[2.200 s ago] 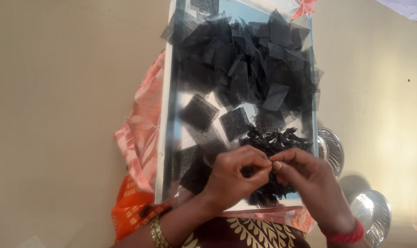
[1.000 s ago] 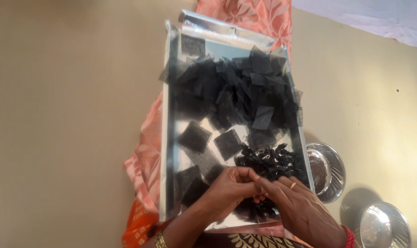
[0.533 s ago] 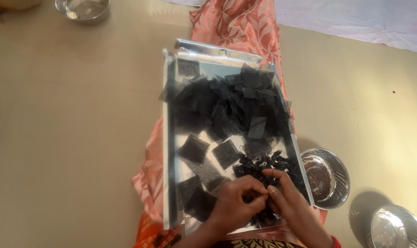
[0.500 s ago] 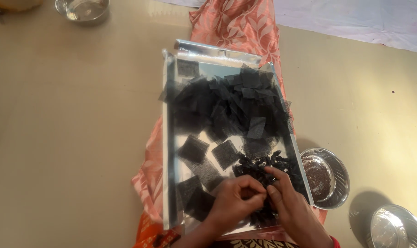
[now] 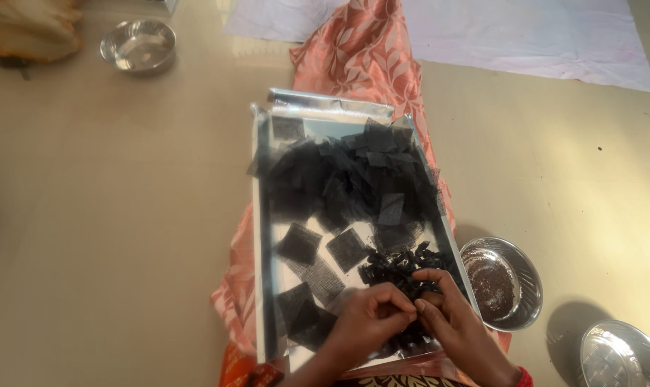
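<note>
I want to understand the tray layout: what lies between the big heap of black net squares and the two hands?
In the head view, a few single net squares and a clump of small black folded pieces lie between the heap and the hands.

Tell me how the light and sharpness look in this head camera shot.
Head view: warm light from the right, washing out the floor's right edge; the steel bowl casts a shadow leftward; the tray gleams; both hands look slightly soft; the left edge is darker.

you've got a steel bowl (image 5: 138,44) top left on the floor (image 5: 88,215), white sheet (image 5: 482,36) top right, two steel dishes (image 5: 507,279) (image 5: 622,355) lower right.
</note>
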